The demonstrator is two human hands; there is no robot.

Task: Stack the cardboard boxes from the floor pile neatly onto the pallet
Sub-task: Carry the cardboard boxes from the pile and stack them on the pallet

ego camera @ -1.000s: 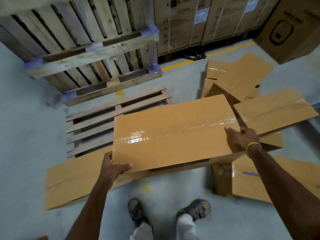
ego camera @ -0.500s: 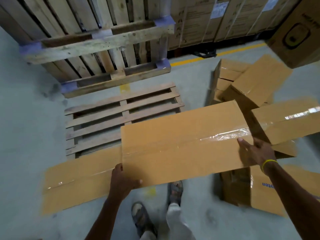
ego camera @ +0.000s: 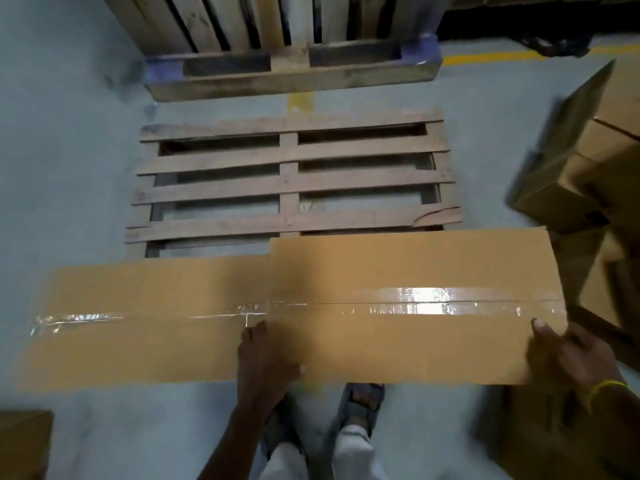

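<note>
I hold a long taped cardboard box [ego camera: 408, 271] in front of me, level, above the floor at the near edge of the flat wooden pallet [ego camera: 291, 181]. My left hand [ego camera: 266, 365] grips its near left corner, thumb on top. My right hand [ego camera: 568, 355] grips its near right corner. A second long taped box [ego camera: 138, 320] lies to the left of the carried one, at the pallet's near edge. The pile of brown boxes [ego camera: 588, 174] sits to the right.
Upright wooden pallets [ego camera: 294, 64] lean at the back, beyond the flat pallet. A yellow floor line [ego camera: 491, 57] runs at the back right. Another box corner [ego camera: 24, 441] shows at the bottom left. My sandalled feet [ego camera: 360, 400] stand under the carried box.
I have turned left and stepped toward the pallet; the carried box has swung from the pile side to sit level, end to end with the box on the left.
</note>
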